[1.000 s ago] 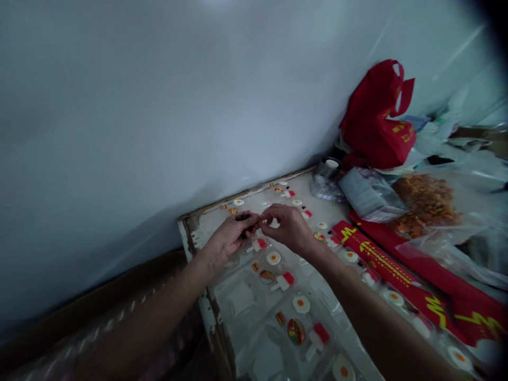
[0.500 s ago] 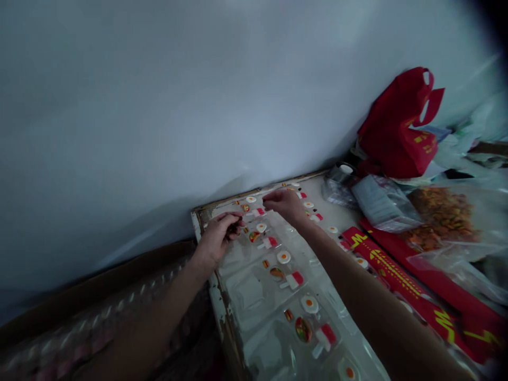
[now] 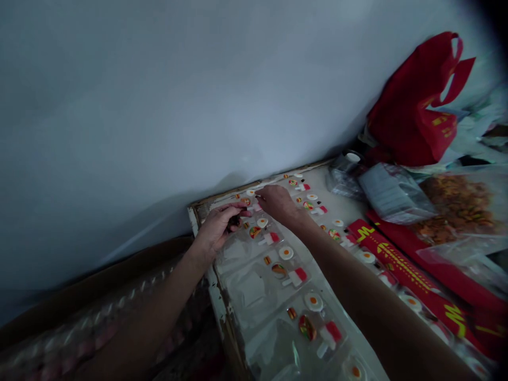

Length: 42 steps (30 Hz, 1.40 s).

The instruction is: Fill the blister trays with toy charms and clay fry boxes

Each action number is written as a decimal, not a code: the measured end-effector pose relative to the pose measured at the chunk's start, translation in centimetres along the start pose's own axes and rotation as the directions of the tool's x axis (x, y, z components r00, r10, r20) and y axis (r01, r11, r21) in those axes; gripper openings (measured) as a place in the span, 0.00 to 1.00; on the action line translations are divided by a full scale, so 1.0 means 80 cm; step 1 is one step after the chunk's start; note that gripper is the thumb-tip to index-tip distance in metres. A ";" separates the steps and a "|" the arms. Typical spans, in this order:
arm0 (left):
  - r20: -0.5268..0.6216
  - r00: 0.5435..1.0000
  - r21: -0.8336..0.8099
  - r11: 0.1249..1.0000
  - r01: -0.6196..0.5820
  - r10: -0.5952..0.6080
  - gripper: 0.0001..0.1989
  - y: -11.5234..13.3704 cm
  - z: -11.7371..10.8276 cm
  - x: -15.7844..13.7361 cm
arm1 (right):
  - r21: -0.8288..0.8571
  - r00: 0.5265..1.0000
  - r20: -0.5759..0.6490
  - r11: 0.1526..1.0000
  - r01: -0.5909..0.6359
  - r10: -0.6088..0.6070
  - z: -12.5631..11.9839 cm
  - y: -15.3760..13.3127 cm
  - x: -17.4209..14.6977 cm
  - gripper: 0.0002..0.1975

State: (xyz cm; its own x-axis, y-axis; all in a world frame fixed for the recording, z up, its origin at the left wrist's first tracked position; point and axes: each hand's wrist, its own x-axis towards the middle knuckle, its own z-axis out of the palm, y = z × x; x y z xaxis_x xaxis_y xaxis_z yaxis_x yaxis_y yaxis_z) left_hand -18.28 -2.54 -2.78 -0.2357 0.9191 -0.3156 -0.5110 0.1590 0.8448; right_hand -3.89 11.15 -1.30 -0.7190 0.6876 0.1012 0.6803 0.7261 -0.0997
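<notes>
My left hand [image 3: 220, 225] is closed around a bunch of small dark brown pieces [image 3: 235, 221], with one piece between thumb and fingertip. My right hand [image 3: 277, 204] is in a pinch over the far packs, and a tiny dark bit shows at its fingertips. Under both hands run clear plastic blister sheets [image 3: 250, 288] in rows. Their pockets hold small toy foods: a fried egg [image 3: 286, 252], a taco [image 3: 279, 269], a burger [image 3: 267, 260] and a red-and-white popsicle [image 3: 296, 277].
A pale wall [image 3: 159, 106] rises behind the worn table edge [image 3: 216, 296]. To the right lie red printed strips [image 3: 413, 270], a clear bag of orange-brown pieces [image 3: 456, 206], a wrapped stack [image 3: 397, 190] and a red bag [image 3: 416, 106]. A box of clear plastic packs [image 3: 119, 317] is at lower left.
My right hand has moved slightly left, closer to my left hand. My left hand stays near the same spot, still holding the brown pieces. The view has turned a little.
</notes>
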 end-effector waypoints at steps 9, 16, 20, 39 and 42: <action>0.081 0.997 -0.236 0.972 0.011 0.008 0.14 -0.005 0.030 -0.011 | 0.977 0.958 0.164 0.096 -0.191 0.236 -0.014 -0.033 -0.072 0.15; 0.108 0.993 -0.397 0.913 0.091 -0.052 0.08 -0.016 0.075 -0.022 | 0.979 0.867 -0.153 0.190 0.069 0.475 -0.028 -0.044 -0.105 0.07; 0.036 0.992 -0.401 0.907 0.126 -0.122 0.03 -0.010 0.068 -0.024 | 0.788 0.926 -0.173 0.611 -0.073 0.335 -0.020 -0.018 -0.121 0.05; 0.115 0.985 -0.638 0.750 0.173 -0.130 0.05 -0.030 0.093 -0.059 | 0.990 0.870 0.080 0.063 -0.126 0.487 -0.028 -0.063 -0.170 0.14; 0.163 0.971 -0.627 0.742 0.237 -0.172 0.07 -0.025 0.096 -0.072 | 0.988 0.836 0.120 0.017 -0.152 0.536 -0.041 -0.048 -0.189 0.11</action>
State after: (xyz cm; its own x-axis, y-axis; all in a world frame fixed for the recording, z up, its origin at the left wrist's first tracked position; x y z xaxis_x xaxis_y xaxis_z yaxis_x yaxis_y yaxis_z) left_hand -9.53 -5.35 0.68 -0.0060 0.9244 -0.3813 -0.9533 0.1098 0.2813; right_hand 4.84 -2.05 0.81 -0.2537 0.9633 -0.0874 -0.0193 -0.0953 -0.9953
